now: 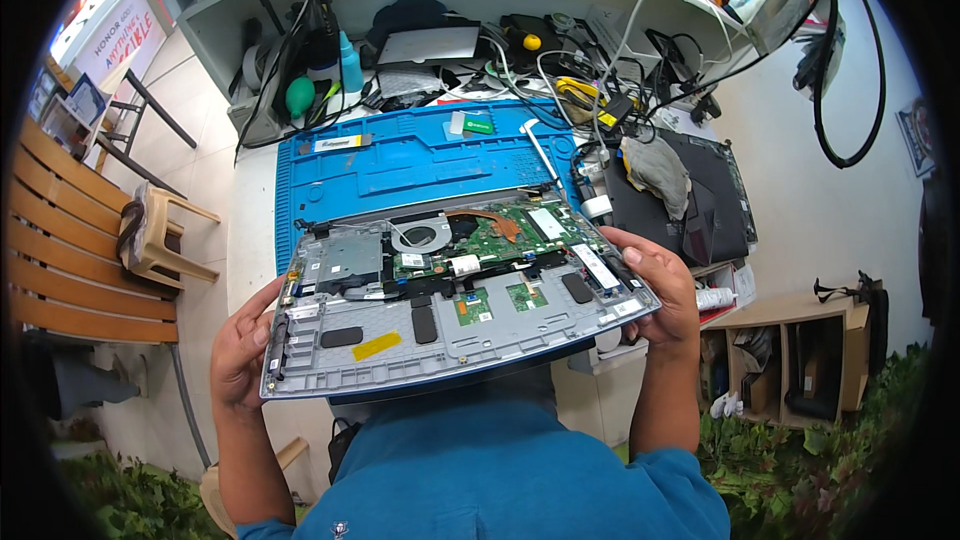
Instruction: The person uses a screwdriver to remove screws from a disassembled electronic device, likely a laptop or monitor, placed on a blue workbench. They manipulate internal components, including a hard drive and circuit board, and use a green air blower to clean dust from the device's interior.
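An opened laptop base [520, 330] is held up in front of me, its inside facing upward. My left hand [243, 350] grips its left edge and my right hand [660, 285] grips its right edge, thumbs on top. A round fan [421, 237], a green circuit board [500, 237] and a copper heat pipe [505, 227] show along its far side. A strip of yellow tape [376, 345] lies on the near part. Beneath and beyond the base is a blue repair mat [400, 168] on the bench.
Cables, tools and a blue bottle [350, 62] crowd the back of the bench, beside a green air blower [300, 96]. A dark laptop [725, 195] with a grey cloth [656, 176] on it is at the right. A wooden bench [80, 240] stands left.
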`<move>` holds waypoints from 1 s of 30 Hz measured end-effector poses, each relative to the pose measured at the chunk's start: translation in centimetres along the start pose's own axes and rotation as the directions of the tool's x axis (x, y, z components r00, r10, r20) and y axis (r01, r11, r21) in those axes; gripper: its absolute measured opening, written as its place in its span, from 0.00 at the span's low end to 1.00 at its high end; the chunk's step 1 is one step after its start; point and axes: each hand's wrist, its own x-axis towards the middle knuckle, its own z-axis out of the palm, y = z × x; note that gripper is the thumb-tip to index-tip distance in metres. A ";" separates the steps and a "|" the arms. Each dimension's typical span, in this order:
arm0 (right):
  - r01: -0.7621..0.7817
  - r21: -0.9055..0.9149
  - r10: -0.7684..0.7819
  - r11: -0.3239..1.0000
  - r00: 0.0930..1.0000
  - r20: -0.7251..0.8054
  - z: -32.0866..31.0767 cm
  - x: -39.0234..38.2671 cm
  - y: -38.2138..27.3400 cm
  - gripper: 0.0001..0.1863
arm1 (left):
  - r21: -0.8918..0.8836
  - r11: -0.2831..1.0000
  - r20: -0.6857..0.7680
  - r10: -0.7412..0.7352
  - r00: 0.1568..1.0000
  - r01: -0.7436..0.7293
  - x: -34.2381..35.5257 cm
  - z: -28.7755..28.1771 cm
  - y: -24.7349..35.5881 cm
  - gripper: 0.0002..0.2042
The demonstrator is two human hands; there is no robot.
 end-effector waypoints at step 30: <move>-0.034 -0.971 -0.012 0.235 0.999 -0.038 1.6 -2.8 1.7 0.30 | 0.673 0.706 -0.174 -0.139 0.975 0.221 -2.2 -0.9 -1.2 0.39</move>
